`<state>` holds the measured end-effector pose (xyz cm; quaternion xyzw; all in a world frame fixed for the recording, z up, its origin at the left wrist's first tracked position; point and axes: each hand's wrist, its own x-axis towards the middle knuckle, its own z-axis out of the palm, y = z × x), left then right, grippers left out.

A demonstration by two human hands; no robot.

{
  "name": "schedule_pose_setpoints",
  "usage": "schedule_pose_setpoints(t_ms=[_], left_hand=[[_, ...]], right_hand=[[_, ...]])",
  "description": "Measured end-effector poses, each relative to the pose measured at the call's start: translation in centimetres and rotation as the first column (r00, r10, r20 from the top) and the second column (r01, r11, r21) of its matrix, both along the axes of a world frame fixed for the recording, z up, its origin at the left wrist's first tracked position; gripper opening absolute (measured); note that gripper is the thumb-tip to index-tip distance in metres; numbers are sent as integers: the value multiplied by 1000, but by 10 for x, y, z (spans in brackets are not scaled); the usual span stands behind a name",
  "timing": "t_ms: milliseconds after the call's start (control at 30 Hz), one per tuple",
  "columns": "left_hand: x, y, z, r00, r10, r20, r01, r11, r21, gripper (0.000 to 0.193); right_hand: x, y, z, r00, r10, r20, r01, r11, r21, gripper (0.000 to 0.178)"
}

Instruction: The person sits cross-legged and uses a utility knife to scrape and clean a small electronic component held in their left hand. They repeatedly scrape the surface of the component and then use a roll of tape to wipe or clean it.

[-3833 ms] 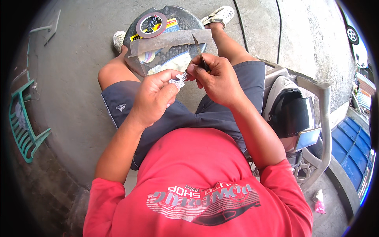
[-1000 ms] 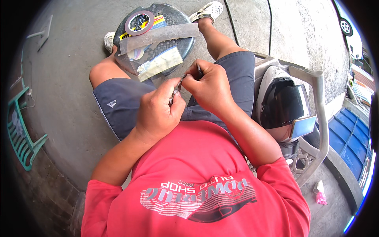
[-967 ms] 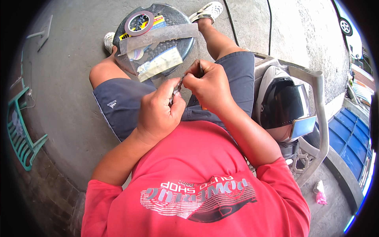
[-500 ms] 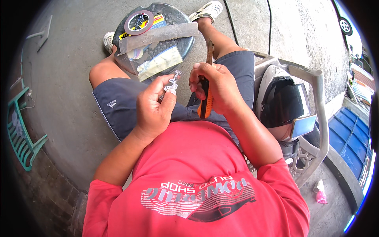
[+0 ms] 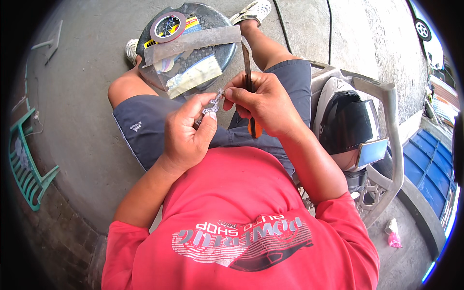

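Head view: a small silvery white piece (image 5: 210,107) is held up over the lap, in front of the red shirt (image 5: 227,183). It is pinched between the thumb and fingers of the left hand (image 5: 187,130). Its far end is met by the thumb and fingertip of the right hand (image 5: 263,104); whether it is pinched or just touched there cannot be told. A knife (image 5: 248,70) with an orange and black handle is also gripped in the right hand. Its blade is out and is pointed away from the body, and it is kept off the piece.

A round black worktop (image 5: 220,14) is set between the feet. On it are laid a ring of tape (image 5: 153,29), a yellow packet (image 5: 192,23), a whitish strip (image 5: 193,44) and a pale paper (image 5: 195,76).

The work seems to be partway through. The piece is picked up and the knife is made ready. How much is cut or peeled cannot be told, as the piece is tiny and partly hidden by fingers. It is not put down, and the knife is not put away, so some work seems to be left.
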<state>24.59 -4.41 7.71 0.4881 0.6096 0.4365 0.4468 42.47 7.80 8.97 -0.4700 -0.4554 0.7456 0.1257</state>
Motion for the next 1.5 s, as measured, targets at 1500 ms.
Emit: schedule_pose_setpoints(t_ms=[1500], left_hand=[[-32, 33, 11, 730, 55, 681, 296, 873, -388, 22]], right_hand=[[5, 16, -1, 969, 246, 14, -232, 892, 388, 11]])
